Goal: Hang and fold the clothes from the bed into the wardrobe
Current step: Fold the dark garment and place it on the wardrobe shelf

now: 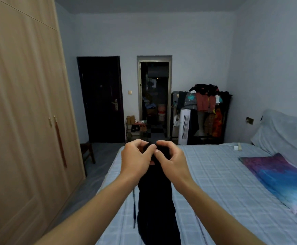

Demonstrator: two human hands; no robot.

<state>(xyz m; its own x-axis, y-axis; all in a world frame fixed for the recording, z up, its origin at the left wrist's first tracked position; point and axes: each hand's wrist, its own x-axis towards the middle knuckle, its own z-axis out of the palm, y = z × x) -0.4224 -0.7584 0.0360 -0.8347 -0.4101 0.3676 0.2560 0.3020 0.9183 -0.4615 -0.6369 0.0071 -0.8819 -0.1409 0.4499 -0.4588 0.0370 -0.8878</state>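
Observation:
A black garment (155,200) hangs down in front of me over the bed (223,183), which has a pale blue checked cover. My left hand (137,159) and my right hand (170,160) are raised side by side and both pinch the garment's top edge with curled fingers. A thin cord (134,207) dangles from the garment on its left side. The wooden wardrobe (23,112) fills the left of the view with its doors closed.
A purple and blue pillow (277,175) lies at the bed's right. A clothes rack (206,106) piled with garments and a white tower fan (184,126) stand at the far wall. A dark door (101,99), an open doorway and a wooden stool (87,152) are behind.

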